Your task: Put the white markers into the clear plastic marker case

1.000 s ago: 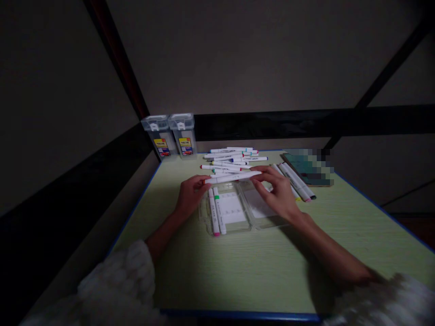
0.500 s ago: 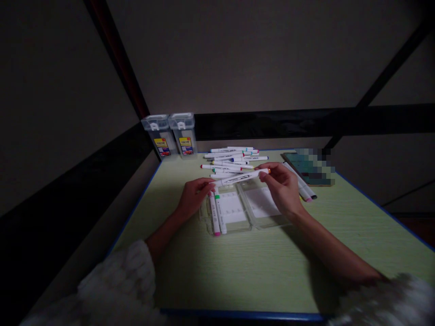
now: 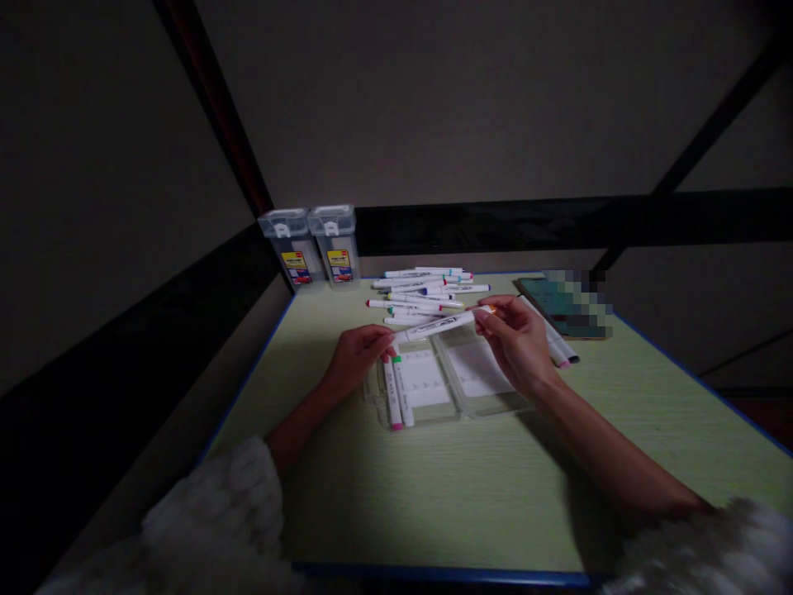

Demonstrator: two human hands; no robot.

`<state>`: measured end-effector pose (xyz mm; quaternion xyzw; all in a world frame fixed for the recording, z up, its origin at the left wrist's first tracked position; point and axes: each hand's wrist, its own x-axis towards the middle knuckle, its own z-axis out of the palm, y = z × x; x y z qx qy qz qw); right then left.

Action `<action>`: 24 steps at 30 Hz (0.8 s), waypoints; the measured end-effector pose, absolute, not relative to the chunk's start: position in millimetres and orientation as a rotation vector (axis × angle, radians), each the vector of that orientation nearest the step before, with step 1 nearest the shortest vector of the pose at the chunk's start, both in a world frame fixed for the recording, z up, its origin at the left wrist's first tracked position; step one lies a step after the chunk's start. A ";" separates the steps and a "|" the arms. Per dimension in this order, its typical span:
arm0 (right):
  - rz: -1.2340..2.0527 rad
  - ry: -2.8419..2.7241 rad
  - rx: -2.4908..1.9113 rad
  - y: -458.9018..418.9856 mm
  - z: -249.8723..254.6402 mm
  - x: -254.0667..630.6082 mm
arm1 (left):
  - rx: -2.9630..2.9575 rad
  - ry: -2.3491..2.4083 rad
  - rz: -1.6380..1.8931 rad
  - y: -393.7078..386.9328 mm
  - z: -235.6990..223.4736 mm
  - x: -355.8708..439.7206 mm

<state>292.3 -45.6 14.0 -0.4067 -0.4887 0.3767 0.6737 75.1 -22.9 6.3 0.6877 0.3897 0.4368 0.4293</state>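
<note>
A white marker (image 3: 439,326) with an orange end is stretched between my two hands, its printed side facing me. My left hand (image 3: 358,360) pinches its left tip, and my right hand (image 3: 519,345) grips the orange end. Below lies an unfolded clear plastic case (image 3: 459,411) with white paper inserts. In its left half, a pink-ended marker (image 3: 392,395) and a green-banded marker (image 3: 402,392) rest side by side, pointing toward me. My left fingers hover just over their far ends, and my right hand partly covers the case's right half.
Behind the case lies a loose pile of white markers (image 3: 421,296) with coloured ends. Two lidded clear boxes (image 3: 334,248) stand at the back left corner. To the right, several markers (image 3: 557,343) lie beside a flat green object (image 3: 551,302), partly pixelated. A wall borders the pale table (image 3: 434,504).
The right fingers have shifted slightly along the marker near its orange end. The marker stays held between both hands over the case; little else differs.
</note>
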 end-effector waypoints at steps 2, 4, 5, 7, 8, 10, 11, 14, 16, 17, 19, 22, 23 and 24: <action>0.865 -1.105 -0.909 -45.7 13.9 292.2 | 1.707 0.985 1.122 -21.6 6.3 74.2; 0.876 -1.108 -0.907 -45.8 13.4 291.9 | 1.697 0.997 1.149 -20.7 6.9 73.2; 0.882 -1.109 -0.907 -45.9 13.0 291.8 | 1.691 1.005 1.161 -20.5 7.5 72.8; 0.899 -1.116 -0.906 -46.2 12.0 291.6 | 1.678 1.029 1.185 -20.5 9.1 72.0; 0.909 -1.125 -0.906 -46.6 11.5 291.4 | 1.671 1.043 1.201 -20.5 10.0 71.5; 0.927 -1.159 -0.911 -47.7 10.7 290.6 | 1.659 1.074 1.248 -20.0 11.1 70.6; 0.935 -1.180 -0.912 -48.3 10.4 289.9 | 1.648 1.092 1.275 -19.4 11.3 70.1; 0.963 -1.247 -0.913 -50.4 9.6 286.5 | 1.600 1.147 1.349 -17.0 10.8 68.6; 0.988 -1.291 -0.913 -51.5 8.8 283.8 | 1.567 1.175 1.381 -15.4 10.0 67.9; 1.001 -1.314 -0.914 -52.1 8.2 282.5 | 1.551 1.185 1.395 -14.8 9.7 67.7; 1.011 -1.360 -0.909 -53.7 6.7 280.2 | 1.512 1.199 1.420 -13.7 9.1 67.3; 0.924 -1.498 -0.917 -59.1 5.8 277.6 | 1.431 1.183 1.464 -11.9 8.1 66.7; 0.850 -1.585 -0.936 -61.8 6.2 276.9 | 1.399 1.174 1.483 -11.2 7.6 66.4; 0.747 -1.686 -0.962 -64.9 7.0 276.3 | 1.370 1.167 1.504 -10.4 7.0 66.1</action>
